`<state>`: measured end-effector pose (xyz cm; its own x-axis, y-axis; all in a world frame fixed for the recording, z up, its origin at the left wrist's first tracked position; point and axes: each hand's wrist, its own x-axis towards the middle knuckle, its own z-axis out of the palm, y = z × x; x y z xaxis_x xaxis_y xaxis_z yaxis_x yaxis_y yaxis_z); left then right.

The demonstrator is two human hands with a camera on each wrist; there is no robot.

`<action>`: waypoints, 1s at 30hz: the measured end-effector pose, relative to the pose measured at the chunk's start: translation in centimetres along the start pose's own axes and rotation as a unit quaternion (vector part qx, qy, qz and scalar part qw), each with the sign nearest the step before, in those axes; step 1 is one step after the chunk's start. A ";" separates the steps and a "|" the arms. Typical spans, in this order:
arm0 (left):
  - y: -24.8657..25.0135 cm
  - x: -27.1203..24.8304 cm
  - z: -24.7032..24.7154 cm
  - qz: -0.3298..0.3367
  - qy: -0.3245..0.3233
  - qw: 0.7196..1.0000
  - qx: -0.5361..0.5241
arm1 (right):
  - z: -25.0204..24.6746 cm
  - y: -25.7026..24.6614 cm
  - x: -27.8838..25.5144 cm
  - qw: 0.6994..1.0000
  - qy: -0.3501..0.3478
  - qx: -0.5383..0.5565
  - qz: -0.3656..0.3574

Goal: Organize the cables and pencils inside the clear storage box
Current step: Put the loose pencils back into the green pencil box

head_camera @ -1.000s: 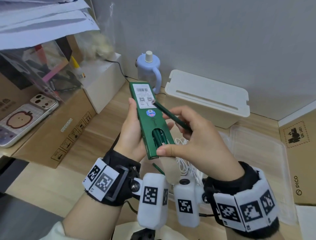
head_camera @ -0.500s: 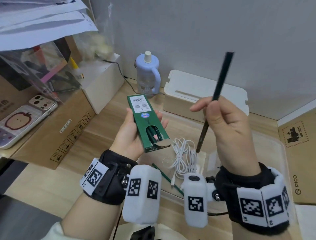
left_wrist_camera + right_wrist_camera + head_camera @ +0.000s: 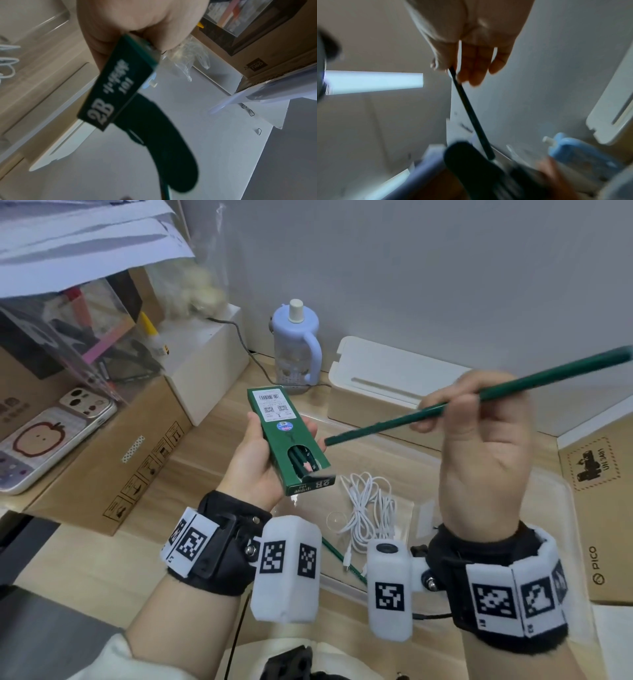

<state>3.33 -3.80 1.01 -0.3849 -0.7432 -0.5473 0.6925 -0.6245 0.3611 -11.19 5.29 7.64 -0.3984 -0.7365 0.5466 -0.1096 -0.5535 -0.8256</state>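
Pinching a dark-green pencil (image 3: 476,402), the right hand (image 3: 479,453) tilts it.

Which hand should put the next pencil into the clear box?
Probably the right hand: it already pinches a loose green pencil above the clear storage box. The left hand is busy gripping the green pencil pack.
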 end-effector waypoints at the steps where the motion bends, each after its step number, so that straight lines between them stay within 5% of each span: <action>1: 0.0 0.1 0.2 0.001 -0.002 1.000 -0.001 | 0.2 0.3 -0.2 0.998 -0.049 -0.038 0.001; 5: 0.2 -0.1 1.5 0.000 -0.004 1.000 0.006 | 0.5 1.5 -1.3 0.957 -0.179 -0.226 -0.031; 13: 0.7 -0.8 2.1 0.003 -0.008 1.000 -0.011 | 0.1 0.1 -1.9 0.959 -0.165 -0.215 -0.087; 19: 0.5 -1.1 2.3 0.007 -0.024 1.000 0.000 | 0.4 1.4 -1.9 0.863 -0.292 -0.394 -0.123; 23: 1.3 -1.2 2.0 0.039 -0.002 0.999 0.018 | -0.6 0.2 -2.2 0.902 -0.334 -0.271 0.028; 26: 1.6 -1.5 1.7 0.065 0.015 0.998 0.005 | -0.8 -1.3 -2.5 0.941 -0.310 -0.129 0.049; 30: 1.2 -1.6 1.8 0.066 0.006 0.998 -0.009 | 0.2 -1.0 -2.2 0.946 -0.282 -0.154 0.045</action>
<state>3.64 -3.78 3.70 -0.2820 -0.8156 -0.5052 0.7478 -0.5168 0.4168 -10.03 7.37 7.24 0.1212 -0.9141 0.3869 -0.3936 -0.4021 -0.8267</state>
